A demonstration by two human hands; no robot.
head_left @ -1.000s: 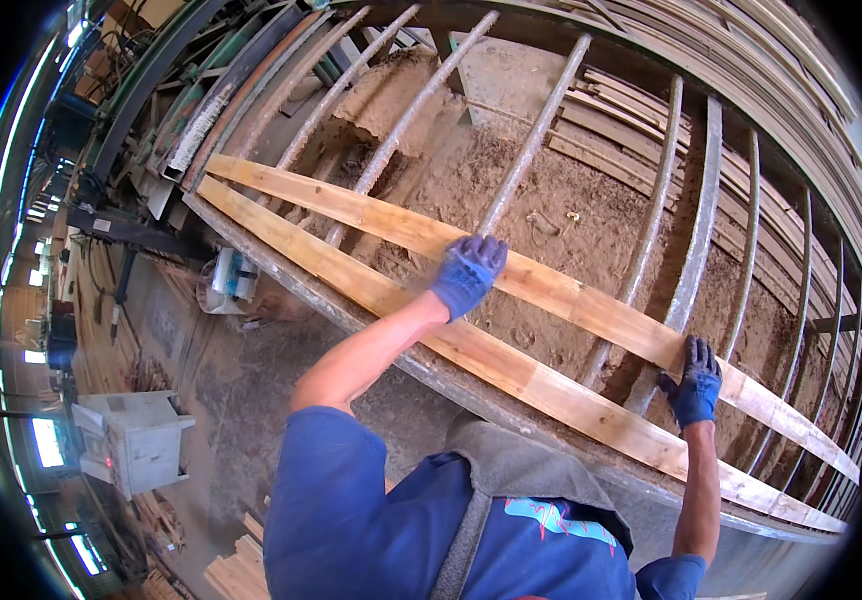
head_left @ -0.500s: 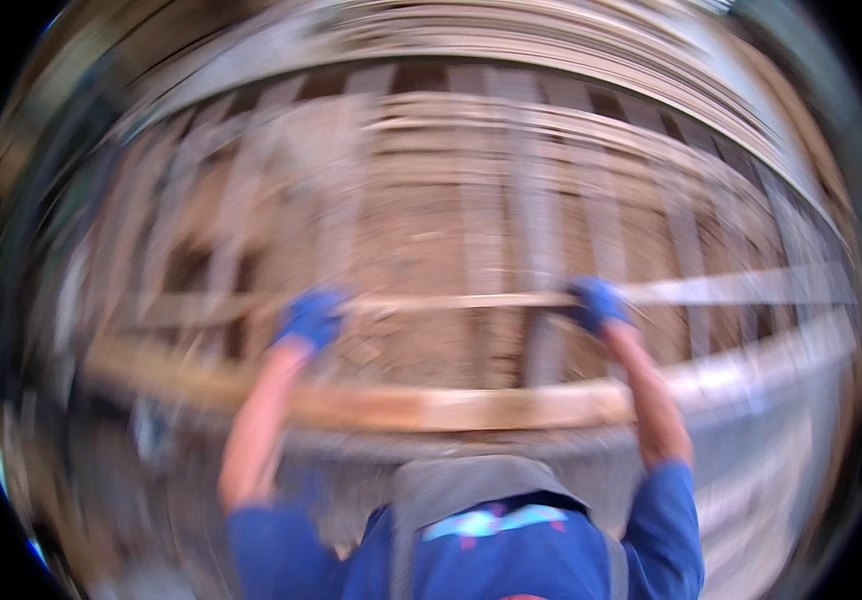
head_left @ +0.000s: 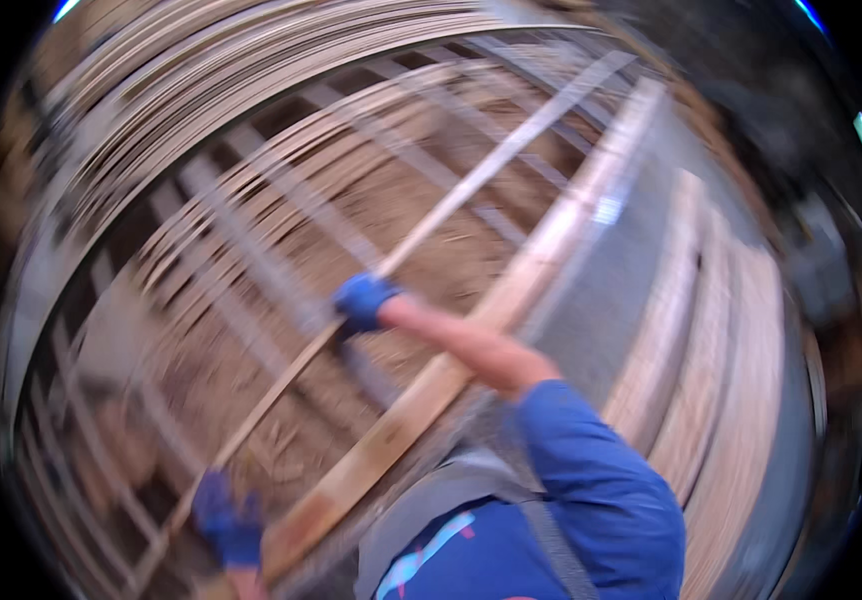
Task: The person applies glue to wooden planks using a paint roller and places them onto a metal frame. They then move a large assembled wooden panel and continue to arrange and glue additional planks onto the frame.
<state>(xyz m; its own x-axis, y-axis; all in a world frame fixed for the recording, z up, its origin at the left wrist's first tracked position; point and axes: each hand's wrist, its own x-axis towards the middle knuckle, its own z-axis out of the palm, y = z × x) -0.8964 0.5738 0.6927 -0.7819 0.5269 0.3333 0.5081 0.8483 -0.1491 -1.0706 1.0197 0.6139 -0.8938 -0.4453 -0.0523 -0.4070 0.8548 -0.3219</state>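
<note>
A long thin wooden strip (head_left: 491,160) runs slantwise across the view, from the lower left to the upper right. My right hand (head_left: 363,302), in a blue glove, is closed around it near its middle. Lower down, my left hand (head_left: 229,522), also gloved in blue, grips the strip nearer its lower-left end; motion blurs those fingers. Beneath the strip lies a slatted wooden frame (head_left: 296,195). Closer to my body, a thick squared timber (head_left: 381,440) runs roughly parallel to the strip, and my right forearm crosses above it.
Several long boards (head_left: 721,370) lie side by side on the right, on a grey surface (head_left: 601,320). A stack of long, thin boards (head_left: 201,90) stands at the far side. Wood debris (head_left: 351,210) shows between the slats.
The view has swung to the right, so the strip and frame now slant. Both hands stay on the strip. The boards on the right have come more fully into view.
</note>
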